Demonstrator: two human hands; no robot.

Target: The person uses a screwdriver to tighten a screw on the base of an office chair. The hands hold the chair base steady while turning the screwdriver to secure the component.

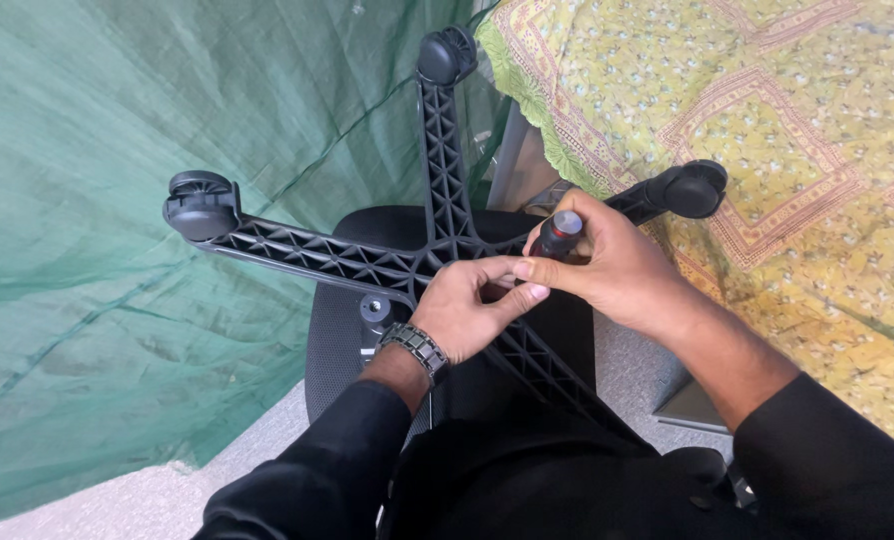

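a black plastic five-armed chair base with ribbed, lattice-like arms lies upturned across the middle of the frame, its hub near the centre. the right hand sits just right of the hub, fingers curled tight around a dark tool handle with a red band and a grey cap; the handle stands nearly upright in the grip, its cap poking out above the knuckles. what the tool's tip meets is hidden by the hands. the left hand lies just below and left of the right one, fingers bent and pinched together at the hub, its fingertips touching the right thumb; whether it has hold of anything small cannot be told. a dark metal-link wristwatch wraps the left wrist above a black sleeve.

black caster wheels sit at the arm ends: one at the left, one at the top centre, one to the right of the hands. under the base lies a black mesh seat. a green netting sheet fills the left side, and a yellow patterned cloth covers the upper right.
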